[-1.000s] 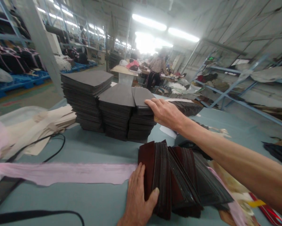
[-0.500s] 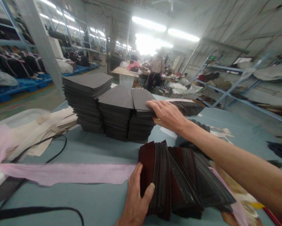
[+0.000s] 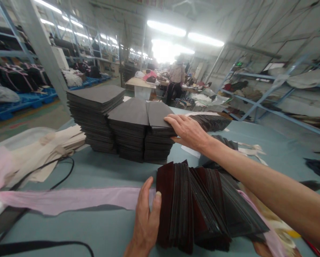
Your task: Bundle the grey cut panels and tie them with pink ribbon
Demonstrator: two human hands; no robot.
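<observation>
My right hand [image 3: 188, 130] rests against the right side of a stack of dark grey sheets [image 3: 160, 114], its fingertips on the top edge and its thumb lower at the side. Two more stacks adjoin it: a middle stack [image 3: 129, 114] and a taller left stack [image 3: 95, 94]. My left hand [image 3: 146, 214] is raised, fingers and thumb apart, just left of a row of dark red and black pieces [image 3: 176, 203] standing on edge and leaning over to the right. A pink cloth strip [image 3: 74, 200] runs along the table behind my left hand to that row.
Cream cloth pieces [image 3: 60, 142] and a black cord [image 3: 69, 175] lie on the blue-green table [image 3: 111, 232] at left. Another dark bundle [image 3: 213, 121] sits beyond my right hand. A person [image 3: 176, 80] stands in the background. Blue shelving [image 3: 256, 96] lines the right.
My left hand has drawn back to the left from the dark red end piece, its fingers now upright. My right hand stays at the grey stack. The view has shifted slightly.
</observation>
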